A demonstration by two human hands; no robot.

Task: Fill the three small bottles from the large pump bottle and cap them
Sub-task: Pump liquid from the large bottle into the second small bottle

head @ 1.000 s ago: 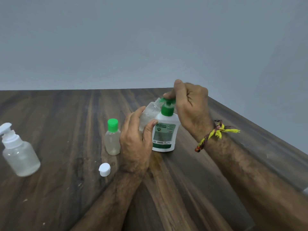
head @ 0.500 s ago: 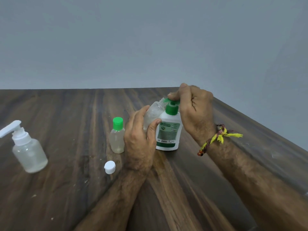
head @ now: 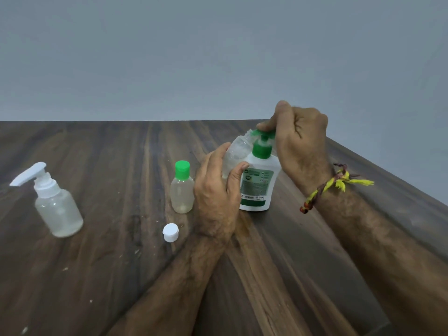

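Note:
The large white pump bottle (head: 258, 187) with a green pump head stands on the wooden table (head: 97, 263). My right hand (head: 300, 144) rests closed on top of the pump head. My left hand (head: 215, 190) holds a small clear bottle (head: 236, 151), uncapped and tilted, with its mouth under the green spout. A second small bottle (head: 181, 190) with a green cap stands just left of my left hand. A clear bottle with a white pump (head: 54, 204) stands far left. A loose white cap (head: 171, 232) lies in front of the capped bottle.
The table's right edge (head: 400, 190) runs diagonally close behind my right wrist, which wears a yellow thread band. A plain grey wall rises beyond the far edge. Small white specks dot the wood at the left front.
The pump head has risen, showing its stem, and my right hand has lifted with it. The camera view has shifted, so the objects sit further right in the frame.

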